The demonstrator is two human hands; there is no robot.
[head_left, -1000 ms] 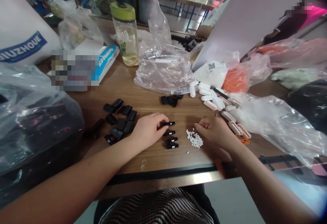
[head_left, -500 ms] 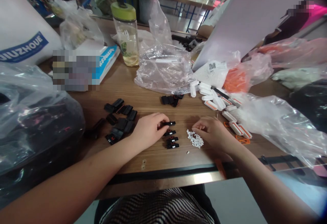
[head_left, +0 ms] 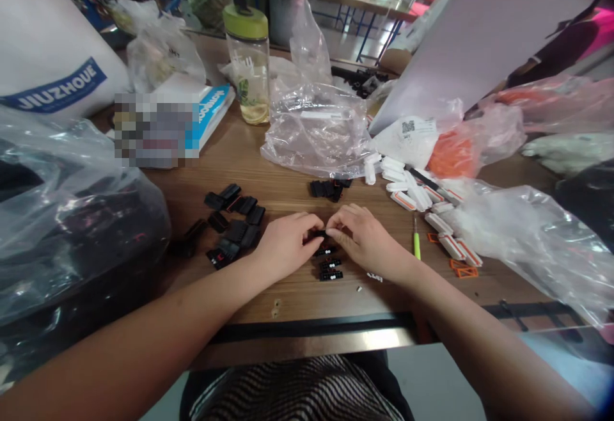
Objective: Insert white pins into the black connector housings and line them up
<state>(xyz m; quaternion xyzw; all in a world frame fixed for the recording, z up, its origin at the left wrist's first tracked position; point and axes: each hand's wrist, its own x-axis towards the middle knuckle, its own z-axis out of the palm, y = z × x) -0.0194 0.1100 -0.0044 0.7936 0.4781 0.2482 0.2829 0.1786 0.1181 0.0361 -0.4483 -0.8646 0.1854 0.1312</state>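
In the head view, the left hand (head_left: 284, 242) pinches a black block (head_left: 322, 233) just below the frame's centre, best kept steady and square to the right hand (head_left: 363, 239), whose narrow grip has contents one cannot tell.

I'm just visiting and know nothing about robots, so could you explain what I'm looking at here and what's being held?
There's no machine here: these are a person's own bare hands, seen from a camera worn on the head, looking forward and down. The left hand pinches a small black part; the right hand's fingertips meet at its other end, too small to tell whether they hold anything. Nearer the person lies a row of similar black pieces with white dots. Small white bits show beside the right forearm. On the wooden table also lie black blocks, white pieces and a green-handled tool.
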